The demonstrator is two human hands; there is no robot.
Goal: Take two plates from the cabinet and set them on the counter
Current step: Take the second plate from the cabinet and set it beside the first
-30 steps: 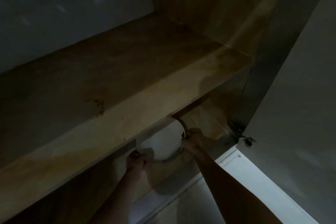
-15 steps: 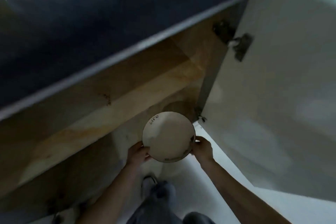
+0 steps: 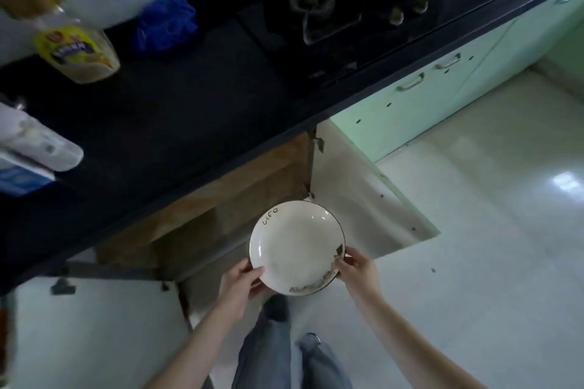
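One white dark-rimmed plate (image 3: 297, 246) gripped between left hand (image 3: 241, 281) and right hand (image 3: 355, 268).

Both bare forearms reach forward and up from the lower edge. The left hand (image 3: 241, 281) and right hand (image 3: 355, 268) each clasp opposite rims of a round white dark-edged ceramic plate (image 3: 295, 246), thumbs on top.

dim, bluish light; floor (image 3: 565, 181) glare at right; blurred, distorted edges.
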